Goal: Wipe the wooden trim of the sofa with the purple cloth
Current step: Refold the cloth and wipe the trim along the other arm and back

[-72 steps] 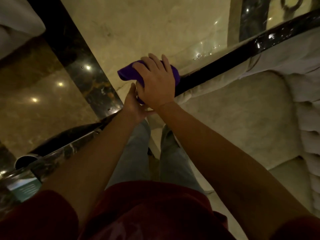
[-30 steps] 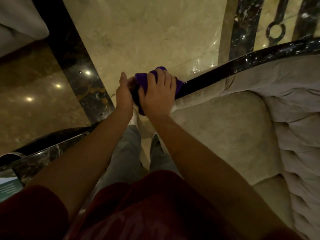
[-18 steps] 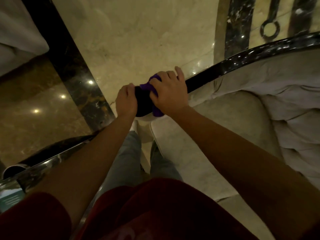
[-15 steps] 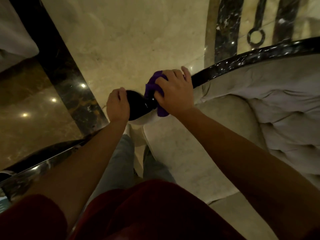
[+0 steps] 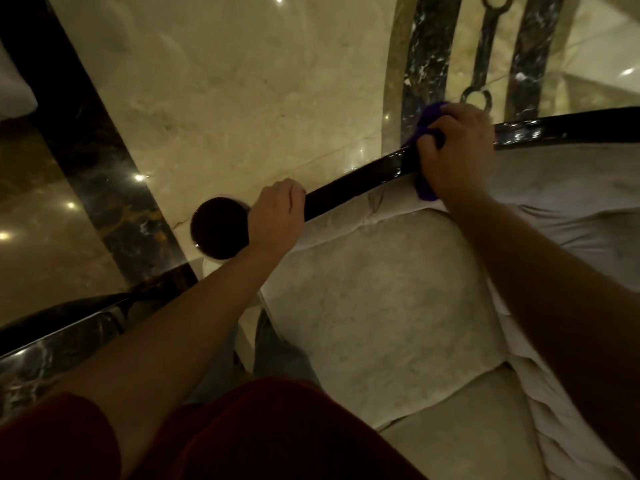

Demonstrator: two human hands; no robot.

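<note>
Right now the person leans over the sofa (image 5: 381,306), both arms stretched out to its dark, glossy trim (image 5: 349,188). The right hand (image 5: 453,157) is clenched around the cloth (image 5: 424,187), pressing it onto the trim where the rail starts to curve toward the back of the sofa. Purple fabric pokes out above the knuckles on the floor side of the trim and again below the palm on the cushion side, so the cloth wraps over the rail with the hand on top of it. The left hand (image 5: 277,216) is closed over the trim farther down, just beside the round knob (image 5: 218,227) at the rail's end, gripping bare wood with no cloth under it. Between the two hands a bare stretch of trim shows, shiny with reflections. Beyond the right hand the trim runs on along the top of the pale upholstery. On the far side of the trim lies a polished marble floor (image 5: 225,98) with dark inlaid bands. Red sleeves and grey trousers show below the arms, on the near side of the trim.
</note>
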